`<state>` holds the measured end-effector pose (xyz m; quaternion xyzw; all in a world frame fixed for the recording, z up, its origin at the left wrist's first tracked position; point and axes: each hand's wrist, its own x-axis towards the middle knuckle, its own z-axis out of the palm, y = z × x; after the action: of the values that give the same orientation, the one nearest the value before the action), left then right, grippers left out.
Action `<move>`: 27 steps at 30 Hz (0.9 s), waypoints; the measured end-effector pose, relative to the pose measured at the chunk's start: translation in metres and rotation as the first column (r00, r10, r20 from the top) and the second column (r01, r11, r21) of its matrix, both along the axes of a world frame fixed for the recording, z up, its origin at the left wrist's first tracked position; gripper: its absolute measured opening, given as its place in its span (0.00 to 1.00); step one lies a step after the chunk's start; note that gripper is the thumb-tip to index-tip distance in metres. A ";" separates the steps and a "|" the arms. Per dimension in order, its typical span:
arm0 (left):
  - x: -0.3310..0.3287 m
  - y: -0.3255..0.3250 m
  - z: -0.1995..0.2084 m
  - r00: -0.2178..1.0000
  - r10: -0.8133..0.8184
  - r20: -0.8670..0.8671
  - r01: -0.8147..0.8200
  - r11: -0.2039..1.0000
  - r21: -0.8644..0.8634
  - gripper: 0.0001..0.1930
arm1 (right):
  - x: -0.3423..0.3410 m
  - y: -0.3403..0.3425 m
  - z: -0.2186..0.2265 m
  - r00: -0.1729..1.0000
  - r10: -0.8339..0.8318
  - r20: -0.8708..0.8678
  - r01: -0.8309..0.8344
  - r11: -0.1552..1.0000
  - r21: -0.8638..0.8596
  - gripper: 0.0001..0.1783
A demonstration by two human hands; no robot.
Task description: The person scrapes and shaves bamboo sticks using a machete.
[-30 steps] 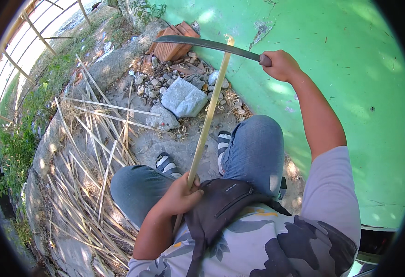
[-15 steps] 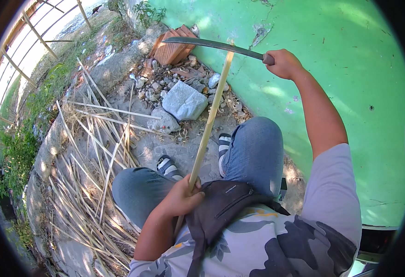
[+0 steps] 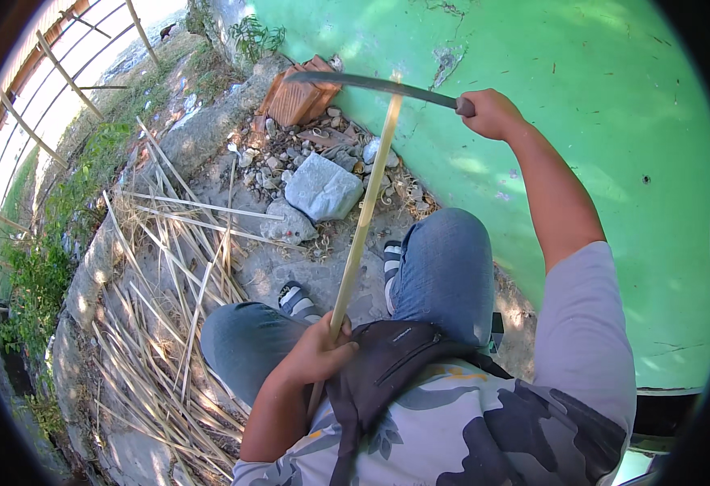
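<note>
My left hand (image 3: 320, 350) is closed around the lower part of a long pale bamboo strip (image 3: 363, 223), close to my lap. The strip leans up and away from me, and its far end meets a machete's blade. Stretched out to the far right, my right hand (image 3: 491, 114) grips the dark handle of the machete (image 3: 371, 83). Its long curved blade points left and lies across the strip near the tip, touching it or just in front; I cannot tell how deep it sits.
Many split bamboo strips (image 3: 157, 364) lie heaped on the ground at left. Ahead are a pale stone block (image 3: 323, 187), a smaller rock (image 3: 288, 223), rubble and stacked terracotta tiles (image 3: 300, 93). A green wall (image 3: 614, 162) rises at right. My knees flank the strip.
The machete and the strip's far end have shifted slightly left in view, with my right hand moving along. The whole scene has also shifted a little. Both grips are unchanged.
</note>
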<state>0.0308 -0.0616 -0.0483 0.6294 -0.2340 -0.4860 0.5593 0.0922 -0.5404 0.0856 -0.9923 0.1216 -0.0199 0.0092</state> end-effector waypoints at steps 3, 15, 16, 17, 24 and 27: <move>-0.001 0.005 -0.004 1.000 0.019 -0.019 -0.019 1.000 -0.006 0.15 | -0.012 -0.023 -0.011 0.958 -0.268 0.097 0.260 0.961 0.089 0.16; 0.006 0.003 -0.012 0.996 0.080 -0.041 -0.082 0.994 -0.066 0.13 | -0.147 -0.012 -0.108 0.899 -0.431 0.082 0.309 0.754 0.580 0.25; 0.006 0.002 -0.008 0.978 0.093 -0.185 -0.108 0.992 -0.069 0.12 | -0.151 -0.006 -0.107 0.896 -0.439 0.071 0.301 0.715 0.631 0.23; 0.008 0.000 -0.005 0.941 0.108 -0.321 -0.137 0.988 -0.069 0.14 | -0.151 0.002 -0.101 0.894 -0.440 0.081 0.291 0.710 0.642 0.23; 0.008 0.000 0.016 0.922 0.195 -0.336 -0.199 0.980 0.023 0.21 | -0.133 0.061 -0.043 0.932 -0.357 0.063 0.049 0.297 0.954 0.14; 0.013 -0.001 0.029 0.875 0.219 -0.431 -0.222 0.974 0.044 0.22 | -0.120 0.084 -0.031 0.964 -0.201 0.171 -0.109 0.287 0.952 0.11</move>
<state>0.0437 -0.0622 -0.0197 0.5262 -0.0322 -0.5459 0.6512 -0.0276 -0.4568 0.0548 -0.7738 0.1357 -0.0726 0.6145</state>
